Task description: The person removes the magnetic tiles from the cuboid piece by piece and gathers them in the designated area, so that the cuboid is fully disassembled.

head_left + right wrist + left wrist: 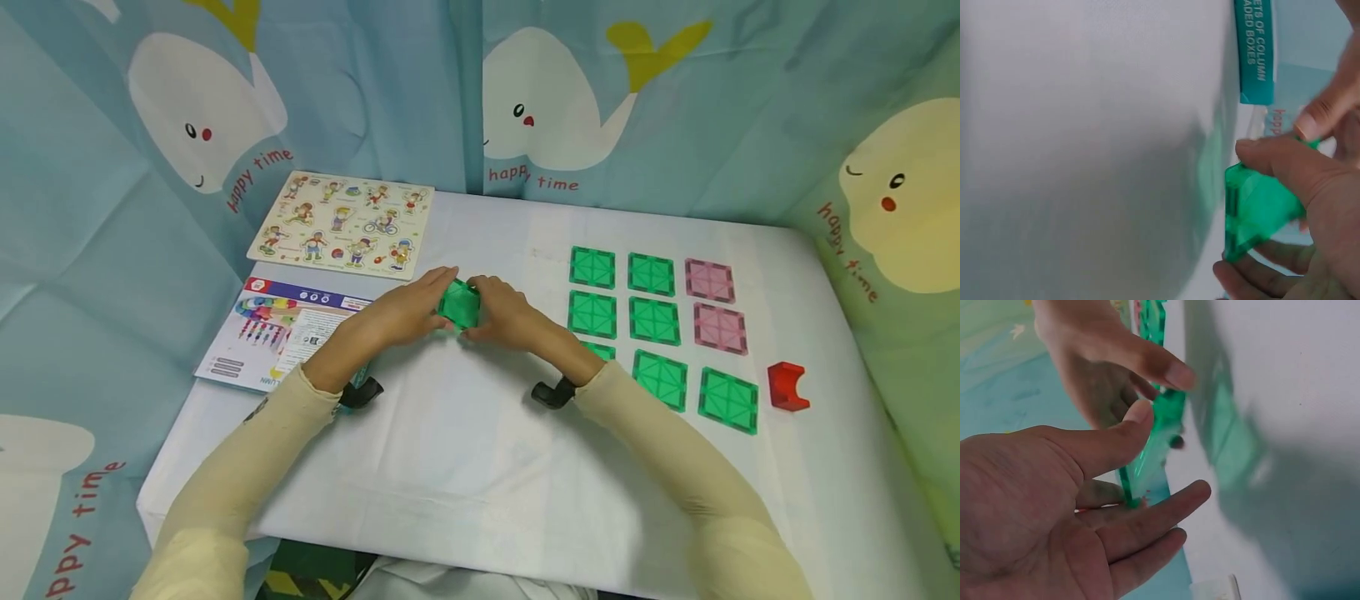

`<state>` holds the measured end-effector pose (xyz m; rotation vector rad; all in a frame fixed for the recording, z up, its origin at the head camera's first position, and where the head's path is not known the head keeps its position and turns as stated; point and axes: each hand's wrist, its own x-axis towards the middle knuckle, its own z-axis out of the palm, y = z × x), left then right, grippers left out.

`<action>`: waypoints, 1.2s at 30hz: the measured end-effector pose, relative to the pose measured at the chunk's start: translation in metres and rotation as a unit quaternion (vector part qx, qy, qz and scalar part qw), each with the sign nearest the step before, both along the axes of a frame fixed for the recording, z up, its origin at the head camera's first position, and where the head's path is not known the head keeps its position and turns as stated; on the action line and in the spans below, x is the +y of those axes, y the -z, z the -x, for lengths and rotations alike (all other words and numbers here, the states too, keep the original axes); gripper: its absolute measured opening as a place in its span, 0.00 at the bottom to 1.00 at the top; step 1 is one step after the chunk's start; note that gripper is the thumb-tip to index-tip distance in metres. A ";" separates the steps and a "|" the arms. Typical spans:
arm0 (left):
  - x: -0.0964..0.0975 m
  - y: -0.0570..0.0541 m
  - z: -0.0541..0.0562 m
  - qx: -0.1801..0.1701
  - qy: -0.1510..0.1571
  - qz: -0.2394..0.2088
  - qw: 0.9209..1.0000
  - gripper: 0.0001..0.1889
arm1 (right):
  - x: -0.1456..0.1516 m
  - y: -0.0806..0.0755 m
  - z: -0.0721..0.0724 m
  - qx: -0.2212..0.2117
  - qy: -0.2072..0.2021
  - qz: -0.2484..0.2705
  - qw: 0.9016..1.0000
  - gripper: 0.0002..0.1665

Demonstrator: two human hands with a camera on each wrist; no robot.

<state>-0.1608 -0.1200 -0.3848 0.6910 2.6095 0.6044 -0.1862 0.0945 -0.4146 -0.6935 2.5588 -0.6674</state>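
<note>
A see-through green magnetic tile [459, 305] is held above the white table, its green-tinted shadow falling on the cloth. My left hand [405, 312] pinches one side of it; in the left wrist view the thumb lies on the tile [1150, 447] with fingers behind. From the other side my right hand [510, 315] grips it between thumb and fingers, as the right wrist view shows on the tile [1257, 209]. Whether it is one tile or several joined cannot be told.
Rows of flat green tiles [655, 321] and two pink tiles [720, 327] lie at the right, with a red notched block [786, 387] beyond them. To the left are a picture puzzle board [341, 223] and a printed box [255, 333]. Curtains hang around the table.
</note>
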 end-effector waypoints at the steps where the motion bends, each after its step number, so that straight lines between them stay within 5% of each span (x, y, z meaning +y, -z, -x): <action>1: -0.001 0.000 -0.001 -0.003 -0.002 -0.003 1.000 0.48 | 0.005 -0.002 -0.001 0.002 0.000 0.006 1.000 0.53; 7: -0.005 0.007 -0.011 -0.017 -0.012 0.000 1.000 0.49 | 0.045 -0.011 -0.015 0.012 0.024 0.026 0.999 0.51; 17: -0.010 0.026 -0.043 -0.047 -0.002 0.047 0.998 0.44 | 0.096 -0.002 -0.051 0.049 0.039 -0.007 0.998 0.50; 28: -0.014 0.033 -0.046 -0.033 0.000 0.052 0.998 0.42 | 0.094 0.012 -0.063 0.107 0.017 -0.002 0.994 0.35; 36: -0.015 0.033 -0.046 -0.041 -0.006 0.038 0.998 0.42 | 0.095 0.017 -0.064 0.120 0.014 -0.018 0.993 0.34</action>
